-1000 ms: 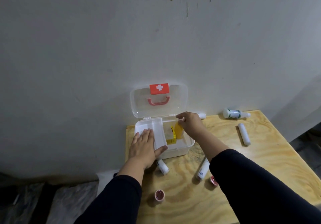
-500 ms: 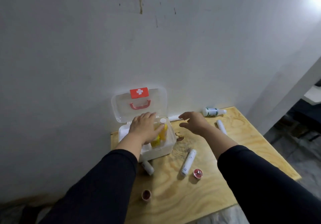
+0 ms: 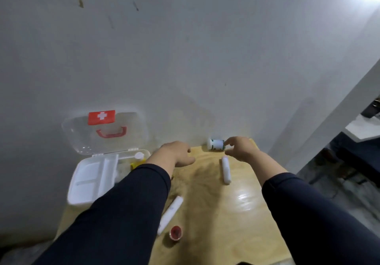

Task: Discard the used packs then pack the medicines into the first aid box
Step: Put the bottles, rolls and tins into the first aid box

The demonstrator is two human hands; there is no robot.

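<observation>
The box [image 3: 92,180] at left is sitting open, already holding a yellow bottle [image 3: 138,160]. The right hand [image 3: 239,148], fingers spread and grasping nothing, is reaching toward the green-labelled bottle [image 3: 215,144] at centre; the left hand [image 3: 174,155] is hanging loose, empty. Two tubes [image 3: 225,170] and a red cap [image 3: 176,233] are lying unpacked on the bench [image 3: 236,213], so packing looks partly done.

You wear dark navy long sleeves, snug to each wrist, leaving your left hand [image 3: 174,154] and right hand [image 3: 240,149] bare

The left hand [image 3: 176,155] has been lifted off the first aid box [image 3: 92,180] — now hovering mid-frame over bare table. The right hand [image 3: 240,148] has been carried rightward, fingertips brought against the green-labelled bottle [image 3: 214,144] — none gripped yet.
</observation>
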